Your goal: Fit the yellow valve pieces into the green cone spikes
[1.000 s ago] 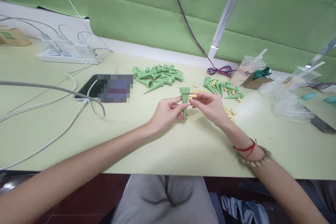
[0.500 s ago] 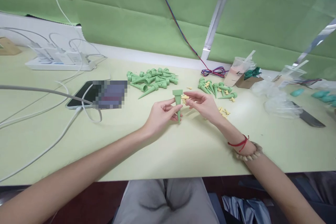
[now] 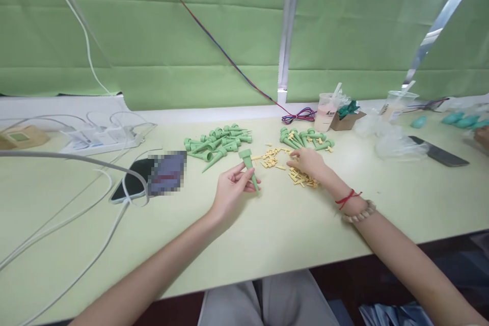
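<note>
My left hand (image 3: pixel 234 187) grips a green plastic watering spike (image 3: pixel 248 164) between thumb and fingers, its wide cap up and its point tilted down to the right. A small yellow piece (image 3: pixel 257 158) shows beside the spike; whether it is attached I cannot tell. My right hand (image 3: pixel 308 163) is over the small yellow plastic pieces (image 3: pixel 272 157), its fingers slightly curled and apart at the edge of the scatter. More yellow pieces (image 3: pixel 301 178) lie under and in front of that hand. Its fingertips partly hide what they touch.
A heap of green spikes (image 3: pixel 219 142) lies at the back left; spikes with yellow pieces (image 3: pixel 305 137) lie at the back right. Around them are a phone (image 3: pixel 133 178), white cables, a power strip (image 3: pixel 107 142), a drink cup (image 3: pixel 324 112), plastic bags (image 3: pixel 397 145) and a dark phone (image 3: pixel 439 153).
My right hand has moved away from the spike to the yellow pieces on the right. My left hand still holds the spike, now tilted more. The camera view has shifted.
</note>
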Demonstrator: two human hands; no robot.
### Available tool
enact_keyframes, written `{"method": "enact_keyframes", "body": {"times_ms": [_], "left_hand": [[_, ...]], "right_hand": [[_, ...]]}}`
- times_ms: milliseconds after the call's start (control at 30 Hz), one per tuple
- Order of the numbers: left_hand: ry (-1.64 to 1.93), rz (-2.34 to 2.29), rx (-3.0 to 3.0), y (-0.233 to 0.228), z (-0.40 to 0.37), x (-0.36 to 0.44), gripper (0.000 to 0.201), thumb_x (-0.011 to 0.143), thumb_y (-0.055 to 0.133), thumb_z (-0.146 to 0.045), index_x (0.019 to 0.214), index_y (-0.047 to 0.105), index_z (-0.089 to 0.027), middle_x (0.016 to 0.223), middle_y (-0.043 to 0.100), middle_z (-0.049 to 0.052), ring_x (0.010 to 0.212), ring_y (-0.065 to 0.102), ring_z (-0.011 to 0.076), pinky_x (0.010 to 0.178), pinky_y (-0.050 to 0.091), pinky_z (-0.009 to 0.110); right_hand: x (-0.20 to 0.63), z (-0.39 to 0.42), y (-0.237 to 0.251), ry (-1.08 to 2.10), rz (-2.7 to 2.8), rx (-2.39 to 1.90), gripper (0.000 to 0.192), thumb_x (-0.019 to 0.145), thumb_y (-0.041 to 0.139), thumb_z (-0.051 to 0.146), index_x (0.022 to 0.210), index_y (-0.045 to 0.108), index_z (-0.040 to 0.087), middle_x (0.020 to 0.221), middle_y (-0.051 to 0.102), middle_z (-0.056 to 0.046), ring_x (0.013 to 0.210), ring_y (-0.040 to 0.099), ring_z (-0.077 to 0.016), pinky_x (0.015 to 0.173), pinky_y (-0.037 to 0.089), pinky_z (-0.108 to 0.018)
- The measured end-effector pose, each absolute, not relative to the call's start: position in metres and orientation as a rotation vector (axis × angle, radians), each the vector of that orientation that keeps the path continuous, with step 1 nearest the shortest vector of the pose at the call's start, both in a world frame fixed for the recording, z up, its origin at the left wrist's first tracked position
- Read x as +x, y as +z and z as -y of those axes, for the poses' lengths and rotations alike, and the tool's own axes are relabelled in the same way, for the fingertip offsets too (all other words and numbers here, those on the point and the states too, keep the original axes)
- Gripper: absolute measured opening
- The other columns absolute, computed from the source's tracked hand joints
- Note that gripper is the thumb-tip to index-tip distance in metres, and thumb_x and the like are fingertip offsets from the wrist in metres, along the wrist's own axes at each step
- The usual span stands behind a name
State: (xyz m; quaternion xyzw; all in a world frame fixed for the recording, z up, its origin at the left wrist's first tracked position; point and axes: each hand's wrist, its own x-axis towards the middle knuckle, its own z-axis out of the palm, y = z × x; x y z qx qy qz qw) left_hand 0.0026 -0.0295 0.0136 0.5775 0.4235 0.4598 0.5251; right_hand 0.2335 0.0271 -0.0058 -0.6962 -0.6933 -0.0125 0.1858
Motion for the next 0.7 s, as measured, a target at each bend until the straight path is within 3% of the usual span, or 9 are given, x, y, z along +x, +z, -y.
{"method": "enact_keyframes", "body": {"times_ms": [167,333,500,700], "left_hand": [[1.070,-1.013,1.359,0.012,0.030,0.003,0.044,0.071,0.061,-0.045,0.098,0.060,-0.010,0.067,0.066,0.005,0.056,0.062,0.0134,0.057,0.050,0.024],[1.064,-1.024,1.373,0.009,0.030,0.003,0.044,0.071,0.060,-0.047,0.098,0.060,-0.012,0.066,0.066,0.004,0.056,0.062,0.0126,0.053,0.049,0.021],[1.008,-1.003,1.397,0.007,0.031,0.004,0.049,0.072,0.059,-0.048,0.106,0.059,-0.013,0.061,0.065,0.003,0.055,0.063,0.0144,0.054,0.049,0.023],[0.943,-1.002,1.468,0.004,0.034,0.002,0.038,0.074,0.057,-0.045,0.094,0.061,-0.013,0.061,0.064,0.003,0.056,0.063,0.0159,0.055,0.050,0.025]], "right_hand": [[0.227,-0.026,-0.003,-0.033,1.924,-1.906,0.026,0.073,0.063,0.030,0.093,0.068,0.015,0.090,0.067,-0.013,0.081,0.061,-0.0246,0.065,0.045,-0.033],[0.201,-0.014,0.008,0.075,1.959,-1.246,0.031,0.082,0.052,0.039,0.103,0.063,0.019,0.099,0.065,-0.008,0.089,0.059,-0.0182,0.078,0.043,-0.030],[0.177,0.002,0.011,0.175,2.146,-0.953,0.027,0.089,0.042,0.037,0.089,0.061,0.017,0.083,0.062,-0.005,0.076,0.056,-0.0142,0.068,0.041,-0.025],[0.173,0.003,0.004,0.142,2.234,-0.932,0.028,0.092,0.035,0.028,0.072,0.052,0.017,0.073,0.053,-0.003,0.069,0.049,-0.0133,0.063,0.038,-0.024]]}}
